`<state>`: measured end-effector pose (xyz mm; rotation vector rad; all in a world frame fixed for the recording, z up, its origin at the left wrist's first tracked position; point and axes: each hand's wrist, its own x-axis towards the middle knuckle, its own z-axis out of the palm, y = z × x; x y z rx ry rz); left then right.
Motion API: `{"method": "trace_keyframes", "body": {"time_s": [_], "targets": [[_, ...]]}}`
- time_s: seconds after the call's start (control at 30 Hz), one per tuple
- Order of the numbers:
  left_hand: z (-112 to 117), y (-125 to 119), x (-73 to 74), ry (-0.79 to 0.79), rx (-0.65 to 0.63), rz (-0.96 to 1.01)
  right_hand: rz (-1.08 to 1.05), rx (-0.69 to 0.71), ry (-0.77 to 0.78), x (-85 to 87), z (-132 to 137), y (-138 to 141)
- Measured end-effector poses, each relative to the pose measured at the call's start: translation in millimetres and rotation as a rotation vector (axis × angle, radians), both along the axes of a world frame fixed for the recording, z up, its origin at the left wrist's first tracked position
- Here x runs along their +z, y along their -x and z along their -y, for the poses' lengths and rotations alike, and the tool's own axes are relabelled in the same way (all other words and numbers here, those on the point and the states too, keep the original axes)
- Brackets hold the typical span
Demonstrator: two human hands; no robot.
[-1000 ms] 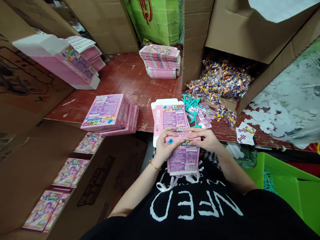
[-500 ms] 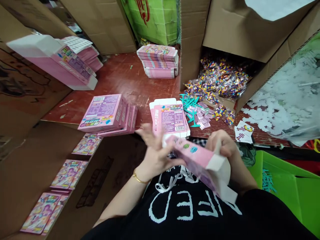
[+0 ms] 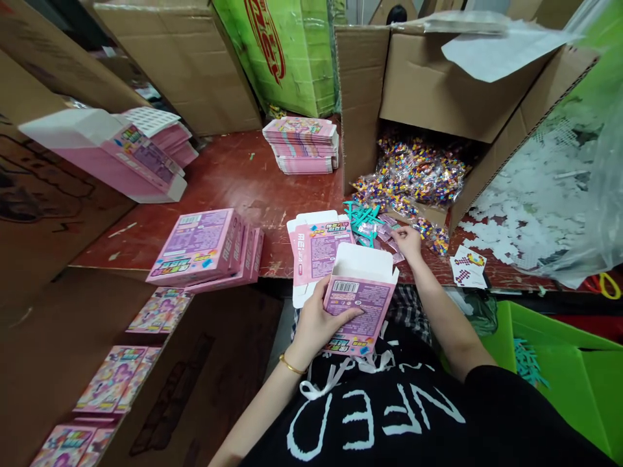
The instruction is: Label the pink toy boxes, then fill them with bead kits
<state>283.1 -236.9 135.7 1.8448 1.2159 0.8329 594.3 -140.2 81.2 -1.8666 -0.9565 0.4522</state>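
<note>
My left hand (image 3: 318,324) is wrapped round a pink and purple carton (image 3: 360,305), thumb across its printed face. The carton's white top flap stands up and its mouth is open, toward the table. My right hand (image 3: 407,245) is at the table with its fingertips pinched together among small purple packets (image 3: 384,232); whether a packet is between them is too small to tell. Beside the packets lies a pile of teal plastic pieces (image 3: 363,217). Flattened pink cartons (image 3: 316,237) lie at the table edge, partly behind the held carton.
Closed pink boxes (image 3: 195,246) are stacked left on the red table (image 3: 224,175). A cardboard box (image 3: 363,97) spills bags of colourful beads (image 3: 423,168). Printed cards (image 3: 468,266) lie right. A large carton (image 3: 195,383) with packed boxes is below left, a green bin (image 3: 559,376) below right.
The carton has turned upright, its printed back now facing up, held by my left hand alone. My right hand has let go of it and moved forward to the small packets.
</note>
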Motion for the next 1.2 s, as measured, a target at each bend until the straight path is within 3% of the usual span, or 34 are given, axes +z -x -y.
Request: {"method": "trace_keyframes", "body": {"time_s": [0.1,0.2,0.27,0.33,0.43,0.5,0.57,0.63,0.7,0.77,0.83,0.9,0.93,0.97,1.0,1.1,1.13,1.2], "targets": [[-6.3,-7.2,3.0,0.018,0.021,0.018,-0.076,0.089,-0.204,35.6,13.0,6.1],[-14.7,-16.5,8.3,0.018,0.017,0.083,-0.171,0.336,-0.397,73.7,26.9,22.5],[-18.8,-21.8,12.2,0.018,-0.001,0.142,-0.154,0.387,-0.447,87.8,27.3,27.4],[-20.4,-24.0,15.4,0.025,-0.008,0.166,-0.127,0.28,-0.446,87.7,17.4,21.6],[-19.2,-20.5,16.9,0.056,-0.012,0.156,-0.17,0.119,-0.292,64.6,-7.3,1.0],[-17.9,-15.5,15.4,0.073,-0.018,0.168,-0.195,0.113,-0.18,44.2,-19.9,-9.8],[-17.5,-10.8,13.0,0.076,-0.009,0.173,-0.185,0.141,-0.163,31.3,-23.3,-13.2],[-18.1,-8.3,11.2,0.074,0.006,0.162,-0.178,0.152,-0.2,33.4,-15.9,-9.2],[-19.3,-8.7,11.5,0.088,0.006,0.163,-0.181,0.182,-0.287,51.1,1.0,0.6],[-21.0,-11.7,14.2,0.104,-0.009,0.19,-0.154,0.332,-0.376,77.7,22.3,14.6],[-23.9,-14.7,18.6,0.114,-0.028,0.226,-0.097,0.641,-0.38,101.5,38.3,29.8],[-29.5,-14.6,22.3,0.122,-0.029,0.255,-0.051,0.915,-0.329,113.4,38.1,40.3],[-33.8,-12.6,23.1,0.129,-0.01,0.268,-0.047,0.949,-0.321,114.0,29.9,41.5],[-39.2,-9.3,22.8,0.135,0.025,0.277,-0.046,0.878,-0.322,111.4,16.5,39.2],[-45.7,-4.9,21.3,0.137,0.077,0.28,-0.038,0.719,-0.32,106.6,-1.0,33.4],[-69.2,10.1,10.0,0.1,0.252,0.307,0.02,0.142,-0.222,87.9,-61.5,1.0],[-76.7,14.0,4.8,0.086,0.264,0.322,0.045,0.027,-0.178,82.3,-79.0,-11.2],[-88.0,19.0,-5.5,0.071,0.218,0.339,0.1,-0.07,-0.109,73.8,-105.8,-31.5]]}}
